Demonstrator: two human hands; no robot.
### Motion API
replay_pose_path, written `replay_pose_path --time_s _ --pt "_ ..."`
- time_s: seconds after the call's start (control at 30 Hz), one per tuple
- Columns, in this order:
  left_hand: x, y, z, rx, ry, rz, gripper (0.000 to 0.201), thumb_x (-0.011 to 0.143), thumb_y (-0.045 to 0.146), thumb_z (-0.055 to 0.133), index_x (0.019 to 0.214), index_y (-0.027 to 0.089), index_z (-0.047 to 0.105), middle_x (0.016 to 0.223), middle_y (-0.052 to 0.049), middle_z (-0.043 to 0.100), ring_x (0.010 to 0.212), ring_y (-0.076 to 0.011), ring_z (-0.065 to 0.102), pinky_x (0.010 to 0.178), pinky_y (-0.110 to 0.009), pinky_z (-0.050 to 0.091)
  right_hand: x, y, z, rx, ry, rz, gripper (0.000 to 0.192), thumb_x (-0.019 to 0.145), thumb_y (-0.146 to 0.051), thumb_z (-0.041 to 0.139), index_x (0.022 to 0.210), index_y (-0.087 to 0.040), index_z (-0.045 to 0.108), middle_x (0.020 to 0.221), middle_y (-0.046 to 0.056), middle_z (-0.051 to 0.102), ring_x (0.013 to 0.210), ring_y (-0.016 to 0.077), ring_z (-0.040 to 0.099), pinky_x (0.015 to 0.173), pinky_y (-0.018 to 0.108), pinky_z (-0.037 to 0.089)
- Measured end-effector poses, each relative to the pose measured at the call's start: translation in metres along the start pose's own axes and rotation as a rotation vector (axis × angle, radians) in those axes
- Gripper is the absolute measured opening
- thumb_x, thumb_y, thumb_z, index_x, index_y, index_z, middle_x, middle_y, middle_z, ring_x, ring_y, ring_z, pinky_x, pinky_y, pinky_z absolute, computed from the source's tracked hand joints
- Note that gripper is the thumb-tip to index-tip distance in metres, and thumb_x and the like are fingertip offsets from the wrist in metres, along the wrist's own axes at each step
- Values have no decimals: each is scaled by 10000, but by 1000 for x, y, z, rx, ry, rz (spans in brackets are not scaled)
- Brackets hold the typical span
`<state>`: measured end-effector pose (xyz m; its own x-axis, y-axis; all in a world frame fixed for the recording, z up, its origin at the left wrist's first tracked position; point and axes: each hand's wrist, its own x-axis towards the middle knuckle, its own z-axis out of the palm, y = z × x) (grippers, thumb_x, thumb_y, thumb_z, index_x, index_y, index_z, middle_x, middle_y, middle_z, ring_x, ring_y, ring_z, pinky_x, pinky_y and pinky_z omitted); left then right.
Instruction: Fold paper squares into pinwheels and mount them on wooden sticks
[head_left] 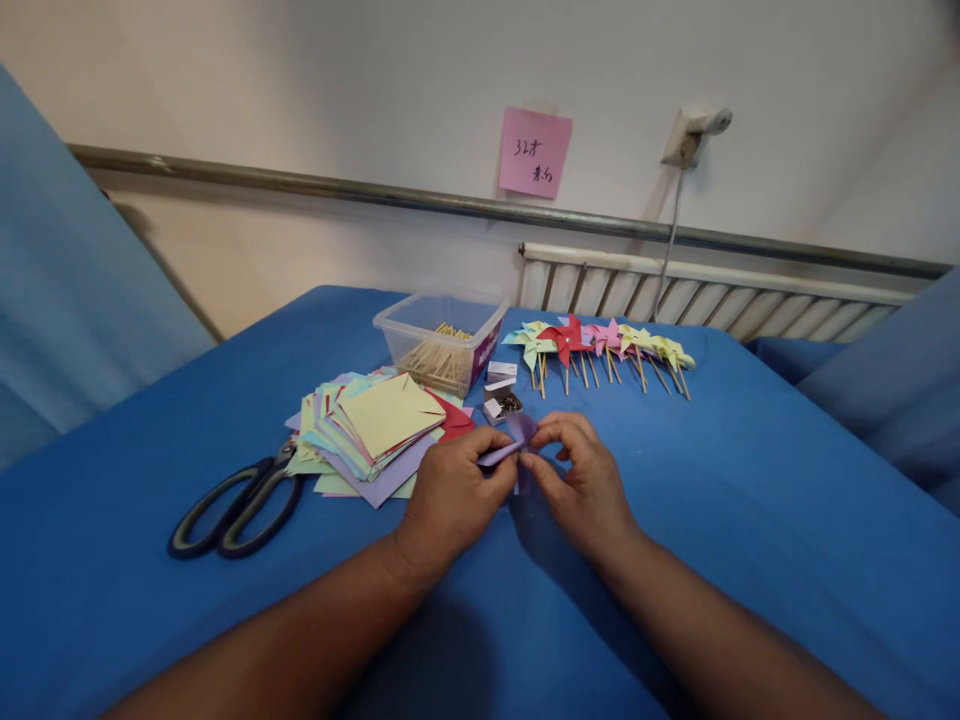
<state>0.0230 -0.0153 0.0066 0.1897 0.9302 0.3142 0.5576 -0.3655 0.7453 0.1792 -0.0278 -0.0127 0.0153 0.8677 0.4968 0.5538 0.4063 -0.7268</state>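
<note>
Between my two hands is a purple paper pinwheel (504,453), its blades folded in toward the middle and partly covered by fingers. My left hand (459,485) pinches it from the left, thumb and fingers together near the centre. From the other side, my right hand (581,475) grips the paper with thumb and fingertips; whether a pin is also in them I cannot make out. Just beyond the hands stands a small open box of brass pins (508,403). To the left lies a loose stack of coloured paper squares (390,415), cut at the corners.
Black-handled scissors (244,505) lie left of the papers. A clear plastic tub (487,335) holds wooden sticks (439,360). Several finished pinwheels (568,340) on sticks lie in a row at the back right. The blue-covered table (712,520) reaches toward a radiator (712,290).
</note>
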Motion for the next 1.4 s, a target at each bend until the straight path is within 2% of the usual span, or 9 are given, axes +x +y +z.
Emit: replay_pose_path --time_s 0.1,0.17,0.3,0.43,0.6,0.87,1.0,1.23,1.4 --pt "-1 2 -1 -11 1 3 128 757 195 601 824 221 707 725 35 709 635 -131 625 608 -227 434 2 4 -3 -1 13 -72 426 811 -246 625 1224 -231 522 1316 105 527 1231 245 478 997 430 404" --pt "-1 3 -2 -20 -2 4 127 750 187 607 823 213 707 731 34 710 642 -130 628 611 -225 439 3 6 -5 -7 -41 -83 489 835 -255 608 1305 -248 473 1347 97 519 1279 245 442 1050 455 352" --pt "-2 5 -3 -48 -23 15 136 747 178 608 828 215 710 746 34 715 665 -132 638 626 -225 447 5 6 -11 -20 -177 -90 252 859 -272 596 1111 -262 613 1152 52 652 1199 248 514 1020 455 358" --pt "-3 4 -2 -63 -26 9 152 749 181 605 838 228 718 764 34 722 689 -140 647 645 -229 455 6 2 -15 -9 -226 -55 89 868 -252 579 923 -229 646 919 27 683 929 207 598 858 366 432" --pt "-2 1 -2 -29 -11 24 156 743 174 605 844 229 711 786 30 723 722 -149 652 676 -239 457 3 0 -13 -35 -210 -33 68 872 -240 570 874 -218 634 820 12 663 799 181 572 744 308 420" --pt "-1 3 -6 -26 -45 48 170 757 148 588 847 233 704 808 48 714 743 -123 638 685 -220 443 -2 0 -9 -44 -171 -49 60 870 -245 576 869 -212 625 811 18 656 788 187 566 737 321 402" --pt "-1 7 -9 -45 -57 9 143 739 141 598 814 216 694 736 56 692 676 -110 615 636 -209 434 -4 -1 -9 -38 -166 -35 53 864 -242 577 860 -212 621 796 18 643 767 184 556 716 312 398" --pt "-2 11 -9 -74 -65 -22 133 724 137 591 781 205 690 691 52 679 642 -108 594 611 -203 421 -4 0 -7 8 -132 17 88 848 -228 576 764 -202 581 712 -9 574 697 157 527 643 272 369" --pt "-2 11 -8 -92 -72 -44 136 724 134 581 779 199 687 684 47 678 634 -109 589 609 -204 420 -5 -1 -4 35 -125 61 82 847 -245 572 785 -198 599 731 -1 583 701 157 530 636 267 378"
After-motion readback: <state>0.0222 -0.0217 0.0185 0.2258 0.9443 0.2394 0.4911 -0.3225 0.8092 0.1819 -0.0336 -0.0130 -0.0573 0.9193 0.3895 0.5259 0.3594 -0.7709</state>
